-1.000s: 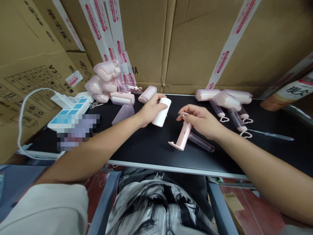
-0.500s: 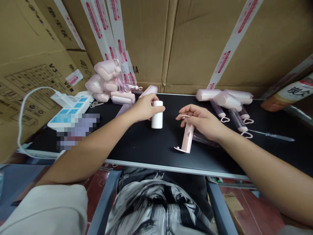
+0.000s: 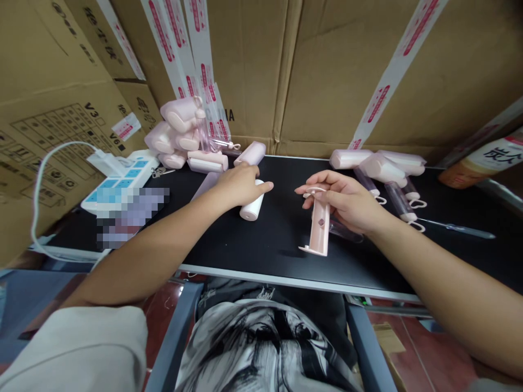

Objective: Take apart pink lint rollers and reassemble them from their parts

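My left hand (image 3: 242,184) is closed around the upper part of a smooth white cylinder (image 3: 252,209), which tilts low over the black tabletop. Its thumb reaches across the cylinder; the other fingers are mostly hidden. My right hand (image 3: 339,196) pinches the upper end of a pale pink channel-shaped plastic part (image 3: 320,226). That part has a curved rim at the top, a flat end plate at the bottom and a small dark mark inside. Beneath my right hand, a clear tube (image 3: 345,231) lies on the table.
Pink plastic cases (image 3: 180,128) are piled at back left, beside a white power strip (image 3: 118,182). More pink cases (image 3: 382,166) and clear tubes with loops lie at back right, near a thin screwdriver-like tool (image 3: 466,228) and a bottle (image 3: 482,160). Cardboard (image 3: 245,71) walls the back.
My left hand has lowered the white cylinder slightly leftward, and it has gone from upright to tilted. My right hand has turned the pink part a little, showing more of its inside.
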`<move>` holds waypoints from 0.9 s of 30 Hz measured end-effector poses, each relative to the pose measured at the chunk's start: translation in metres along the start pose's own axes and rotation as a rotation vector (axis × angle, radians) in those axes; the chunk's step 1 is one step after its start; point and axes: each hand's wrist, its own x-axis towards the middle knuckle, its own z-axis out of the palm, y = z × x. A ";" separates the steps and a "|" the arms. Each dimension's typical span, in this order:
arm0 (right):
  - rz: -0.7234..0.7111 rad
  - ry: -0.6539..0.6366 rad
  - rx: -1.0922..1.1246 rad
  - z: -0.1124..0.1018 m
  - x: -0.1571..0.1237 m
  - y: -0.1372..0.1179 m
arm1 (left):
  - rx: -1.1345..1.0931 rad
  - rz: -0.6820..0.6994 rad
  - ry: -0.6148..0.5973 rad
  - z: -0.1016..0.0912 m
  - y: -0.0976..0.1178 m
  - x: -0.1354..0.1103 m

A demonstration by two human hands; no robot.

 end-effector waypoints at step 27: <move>-0.514 0.292 -0.320 0.016 -0.016 0.001 | -0.815 0.235 -0.247 0.019 0.064 -0.050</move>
